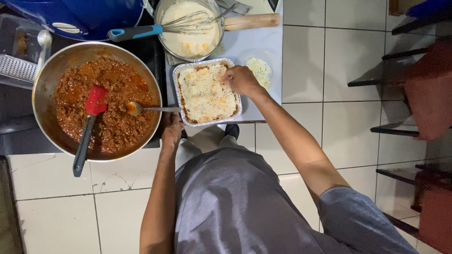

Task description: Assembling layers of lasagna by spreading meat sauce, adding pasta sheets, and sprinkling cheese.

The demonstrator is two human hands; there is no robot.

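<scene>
Counter: foil tray under right hand fingers.

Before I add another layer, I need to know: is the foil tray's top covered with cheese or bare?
Mostly covered: shredded cheese spreads over the foil tray, with sauce showing at edges. The right hand hovers above.

The desk is crowded: the foil tray sits just beside the big pan of meat sauce, whose spoon handle bridges the gap between them. The white-sauce pot with its whisk closes off the far side, and a heap of grated cheese lies at the tray's right. Open room remains only above the tray and off the desk's right edge over the tiled floor.
</scene>
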